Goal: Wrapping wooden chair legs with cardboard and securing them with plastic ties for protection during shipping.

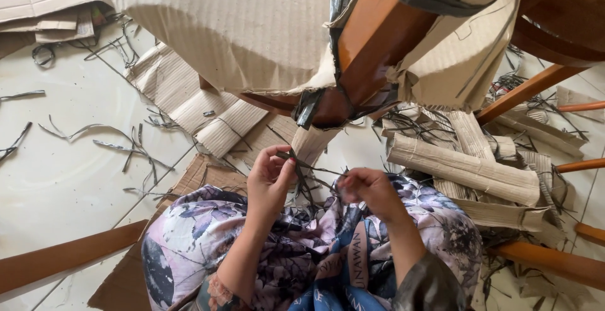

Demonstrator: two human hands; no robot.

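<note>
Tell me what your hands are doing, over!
Left hand fingers pinch dark strap. Right hand grips its other end. Wrapped chair leg hangs just above; cardboard rolls lie beside.

There is a single view, from a camera worn on the person's head. It looks steeply down and a little forward, over the lap covered in flowered cloth (302, 254) to the tiled floor (63, 178). Both hands sit close, low in the centre. A wooden furniture leg (378, 40) wrapped in cardboard looms nearest, filling the upper frame.
</note>
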